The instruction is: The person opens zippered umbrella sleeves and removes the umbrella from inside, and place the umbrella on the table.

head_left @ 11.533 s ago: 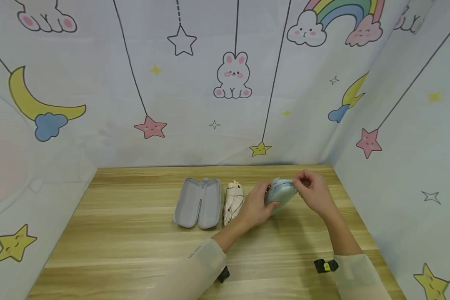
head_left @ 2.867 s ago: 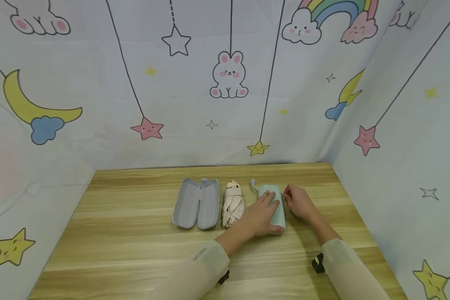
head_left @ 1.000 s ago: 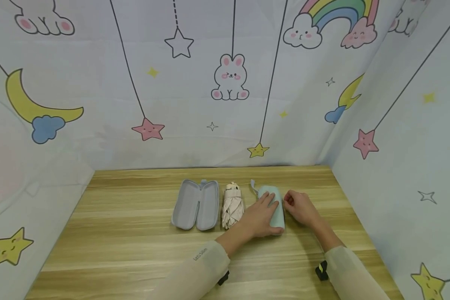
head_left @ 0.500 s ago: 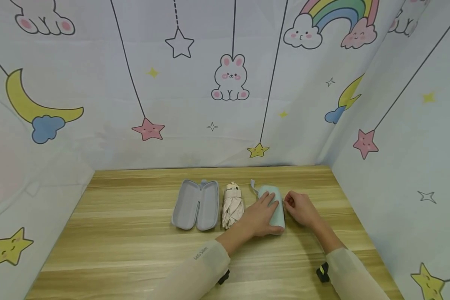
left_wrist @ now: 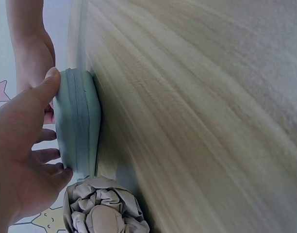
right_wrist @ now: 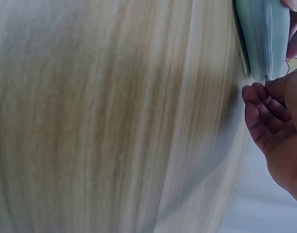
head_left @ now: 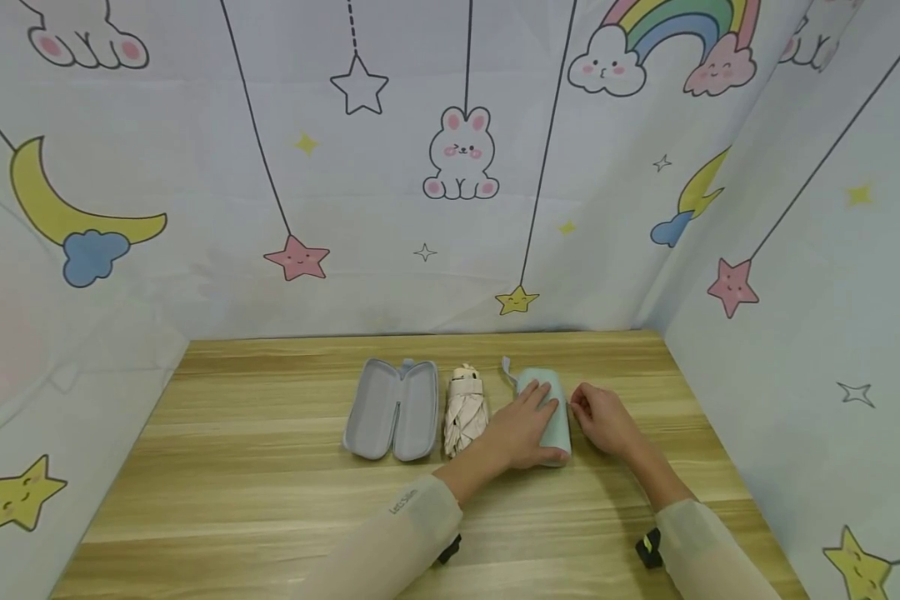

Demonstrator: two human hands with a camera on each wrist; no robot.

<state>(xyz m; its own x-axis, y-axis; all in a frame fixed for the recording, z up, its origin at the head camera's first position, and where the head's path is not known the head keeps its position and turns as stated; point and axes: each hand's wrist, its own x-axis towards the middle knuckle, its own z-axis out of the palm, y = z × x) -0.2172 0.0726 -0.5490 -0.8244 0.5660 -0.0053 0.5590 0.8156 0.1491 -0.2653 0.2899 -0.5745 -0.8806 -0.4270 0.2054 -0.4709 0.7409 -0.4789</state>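
A mint-green zip case (head_left: 556,429) lies flat on the table's right half, its grey loop strap (head_left: 507,369) sticking out at the far left corner. Spread across its top, my left hand (head_left: 523,429) presses it down, thumb near the front edge. My right hand (head_left: 603,418) is at the case's right side; in the right wrist view its thumb and curled forefinger pinch the small zipper pull (right_wrist: 267,78), mostly hidden by the fingertips. The zipper band (left_wrist: 82,121) runs round the case's side. Left of the case lies a folded beige umbrella (head_left: 465,417).
An open grey hard case (head_left: 372,417) with two shells lies left of the umbrella. The wood-grain table (head_left: 270,500) ends at a printed white cloth wall (head_left: 390,300) at the back, with cloth on both sides too.
Much earlier both hands held the mint case lifted and tilted; now it lies flat. Since about three seconds ago, my right hand has slid slightly nearer along its right side.
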